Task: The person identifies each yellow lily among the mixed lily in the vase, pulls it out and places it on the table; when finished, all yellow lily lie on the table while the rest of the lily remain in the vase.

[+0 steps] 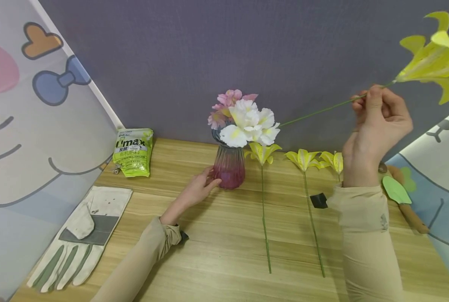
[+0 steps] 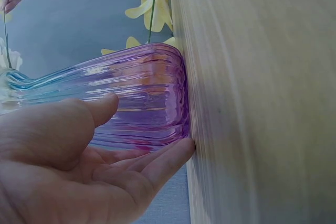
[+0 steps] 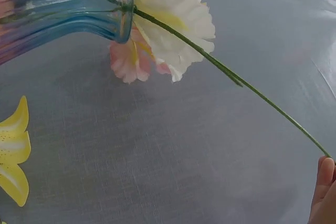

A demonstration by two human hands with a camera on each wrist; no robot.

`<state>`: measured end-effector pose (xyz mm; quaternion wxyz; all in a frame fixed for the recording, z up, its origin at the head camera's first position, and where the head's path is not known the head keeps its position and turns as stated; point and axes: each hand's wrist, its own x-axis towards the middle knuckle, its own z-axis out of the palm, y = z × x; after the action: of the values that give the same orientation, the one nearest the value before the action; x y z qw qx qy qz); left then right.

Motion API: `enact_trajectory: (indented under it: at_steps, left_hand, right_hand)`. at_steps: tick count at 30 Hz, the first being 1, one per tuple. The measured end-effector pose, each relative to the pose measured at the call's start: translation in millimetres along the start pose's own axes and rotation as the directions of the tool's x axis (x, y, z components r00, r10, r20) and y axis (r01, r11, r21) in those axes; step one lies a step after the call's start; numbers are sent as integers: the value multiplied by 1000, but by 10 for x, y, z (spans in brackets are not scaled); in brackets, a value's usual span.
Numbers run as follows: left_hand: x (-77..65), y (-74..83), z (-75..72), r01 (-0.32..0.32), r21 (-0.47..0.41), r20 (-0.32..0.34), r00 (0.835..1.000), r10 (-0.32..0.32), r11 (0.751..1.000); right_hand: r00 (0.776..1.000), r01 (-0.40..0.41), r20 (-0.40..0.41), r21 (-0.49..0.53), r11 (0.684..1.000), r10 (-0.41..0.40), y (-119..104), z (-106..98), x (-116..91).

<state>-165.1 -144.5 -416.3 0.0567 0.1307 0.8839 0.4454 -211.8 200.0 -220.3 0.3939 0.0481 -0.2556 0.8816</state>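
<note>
A ribbed glass vase (image 1: pixel 229 167), blue-grey at the neck and purple-pink at the base, stands upright on the table holding white flowers (image 1: pixel 247 121) and pink flowers (image 1: pixel 229 100). My left hand (image 1: pixel 198 186) holds the vase low on its left side, thumb and fingers about the base, as the left wrist view shows too. Up at the right, my right hand (image 1: pixel 382 117) pinches the green stem of a yellow lily (image 1: pixel 432 58) just below the bloom. The slanted lily stem (image 3: pixel 262 100) reaches the vase mouth, its tip just within the rim in the right wrist view.
Several yellow lilies (image 1: pixel 303 159) lie on the wooden table (image 1: pixel 216 251) right of the vase. A green fertilizer bag (image 1: pixel 133 153) stands back left, with a work glove (image 1: pixel 84 235) in front. A small green-bladed trowel (image 1: pixel 398 191) lies far right. A grey wall rises behind.
</note>
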Motion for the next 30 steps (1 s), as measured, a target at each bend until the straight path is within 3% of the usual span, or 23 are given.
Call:
enact_trajectory:
  at_steps: [12,22,30]
  left_hand:
    - [1,-13,-9,4,-8,1,1000,-4,1000]
    - [6,-13,-5,-5,-12,1,1000,5,1000]
    - [-3,-9,-6,-10,3,-6,1000,10,1000]
  right_hand:
    - [998,22,-57,14,1000,-22,-50,-23,79]
    - [999,-7,-45,9,1000,8,-88,-91,196]
    - [998,33,-58,-23,999,-35,-155,-175,271]
